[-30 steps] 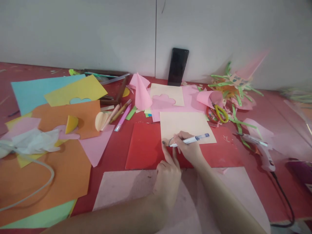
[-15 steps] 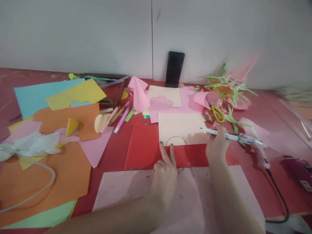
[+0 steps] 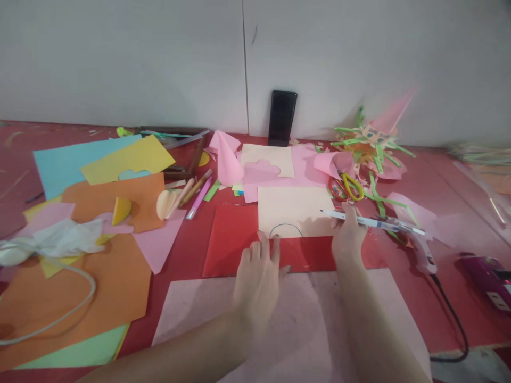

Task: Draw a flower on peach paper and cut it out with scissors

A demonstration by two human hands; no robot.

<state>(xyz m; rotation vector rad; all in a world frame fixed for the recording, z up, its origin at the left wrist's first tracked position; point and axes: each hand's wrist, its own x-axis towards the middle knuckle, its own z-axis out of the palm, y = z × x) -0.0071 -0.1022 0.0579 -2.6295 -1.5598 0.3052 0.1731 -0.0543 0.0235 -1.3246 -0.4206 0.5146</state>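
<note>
My left hand (image 3: 258, 276) lies flat with its fingers stretched out, the tips at the near edge of a cream paper sheet (image 3: 294, 208). A blue arc (image 3: 286, 229) is drawn on that sheet just above my fingertips. The cream sheet rests on a red sheet (image 3: 231, 242). At the sheet's right corner my right hand (image 3: 348, 236) is closed round a white pen (image 3: 373, 222), which points left and lies nearly level.
Coloured paper sheets (image 3: 107, 266) cover the left of the red table. Scissors (image 3: 349, 186), a glue gun (image 3: 419, 247) with its cord, pink paper cones (image 3: 228, 154) and green strips lie at the back and right. A black phone (image 3: 281, 118) leans against the wall.
My right hand lifted the pen off the drawn arc and carried it right to the sheet's corner. My left hand went from two pointed fingers to lying flat.
</note>
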